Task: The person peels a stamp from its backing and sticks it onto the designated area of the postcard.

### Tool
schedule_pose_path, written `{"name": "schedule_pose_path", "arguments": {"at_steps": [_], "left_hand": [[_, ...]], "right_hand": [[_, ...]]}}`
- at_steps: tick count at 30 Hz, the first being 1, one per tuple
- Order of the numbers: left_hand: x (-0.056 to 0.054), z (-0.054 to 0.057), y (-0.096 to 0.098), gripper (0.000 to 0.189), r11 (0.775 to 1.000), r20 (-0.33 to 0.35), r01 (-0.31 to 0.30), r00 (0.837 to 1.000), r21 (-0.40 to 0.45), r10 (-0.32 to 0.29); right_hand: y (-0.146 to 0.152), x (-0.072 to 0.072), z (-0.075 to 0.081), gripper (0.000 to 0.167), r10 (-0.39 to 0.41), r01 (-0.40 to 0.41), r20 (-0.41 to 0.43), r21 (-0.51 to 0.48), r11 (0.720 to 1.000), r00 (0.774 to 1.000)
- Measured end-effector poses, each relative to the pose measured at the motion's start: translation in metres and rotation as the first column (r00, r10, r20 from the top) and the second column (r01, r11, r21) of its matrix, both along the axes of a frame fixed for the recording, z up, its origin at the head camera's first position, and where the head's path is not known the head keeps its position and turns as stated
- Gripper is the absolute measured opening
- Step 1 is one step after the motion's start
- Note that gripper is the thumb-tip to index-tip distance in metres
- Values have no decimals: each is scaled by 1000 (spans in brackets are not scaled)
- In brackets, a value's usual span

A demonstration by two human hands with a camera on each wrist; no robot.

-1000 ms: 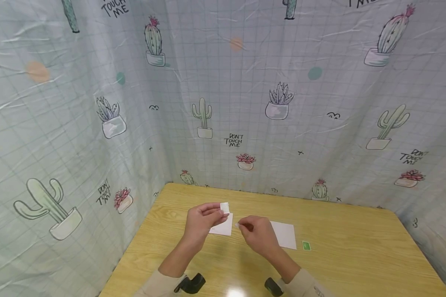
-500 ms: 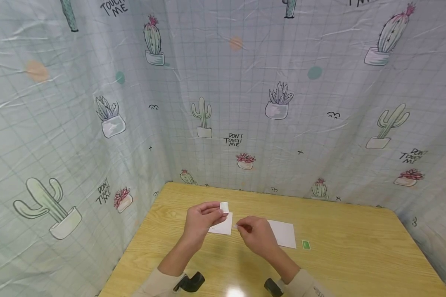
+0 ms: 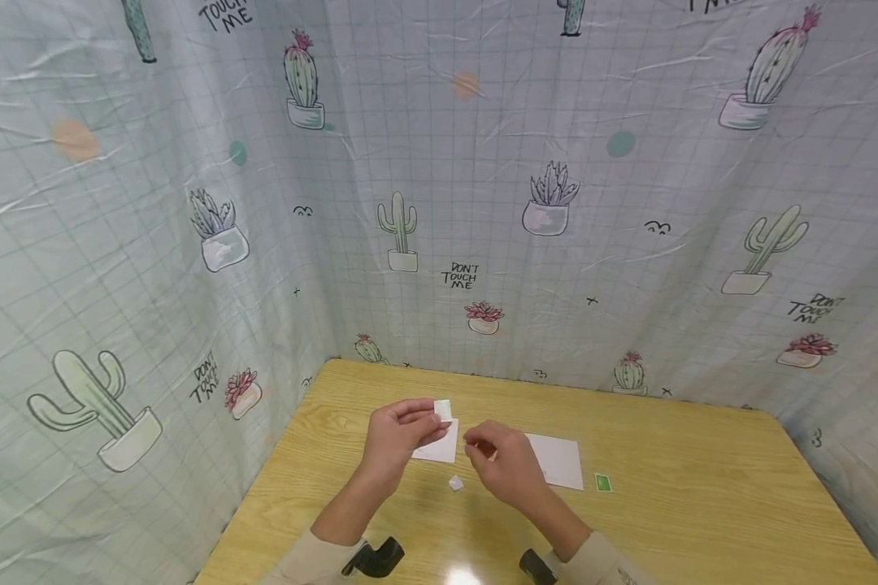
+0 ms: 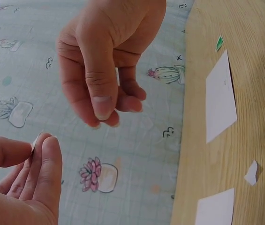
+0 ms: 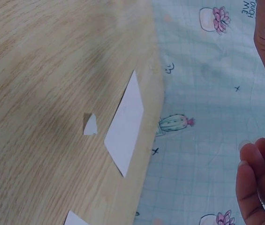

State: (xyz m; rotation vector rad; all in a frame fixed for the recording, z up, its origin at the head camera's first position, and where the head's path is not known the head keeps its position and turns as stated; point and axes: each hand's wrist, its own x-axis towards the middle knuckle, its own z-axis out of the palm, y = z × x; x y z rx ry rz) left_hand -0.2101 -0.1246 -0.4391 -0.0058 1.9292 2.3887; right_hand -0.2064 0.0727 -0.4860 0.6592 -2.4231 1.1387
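My left hand (image 3: 398,435) pinches a small white paper square (image 3: 442,409) between thumb and fingers, raised over the table. Only a thin edge of the square shows in the left wrist view. Close to its right, my right hand (image 3: 508,461) hovers with loosely bent fingers (image 4: 102,105), and nothing shows between them. Below and between the hands is a small white paper scrap (image 3: 456,483), seen over the wood in the right wrist view too. A larger white paper (image 3: 439,447) lies behind the left hand, partly hidden by it.
A second white paper (image 3: 558,463) lies on the wooden table (image 3: 673,455), partly behind the right hand. Right of it is a small green stamp-like rectangle (image 3: 603,483) with a pale border. A cactus-print curtain (image 3: 483,203) hangs along the back and left side.
The small white scrap has left my right fingertips and now shows below, between the hands. The right fingers have loosened. My left hand keeps its place with the white square.
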Motion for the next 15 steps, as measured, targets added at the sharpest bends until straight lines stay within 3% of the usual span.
{"name": "schedule_pose_path", "arguments": {"at_steps": [7,15], "left_hand": [[0,-2,0,36,1000,-6,25,1000,14,-25],[1,-2,2,37,997,10,69,998,24,-69]], "right_hand": [[-4,-3,1,25,5,-17,-183,-60,998,983],[-7,-9,1,31,-10,-22,-332,-91,996,943]]}}
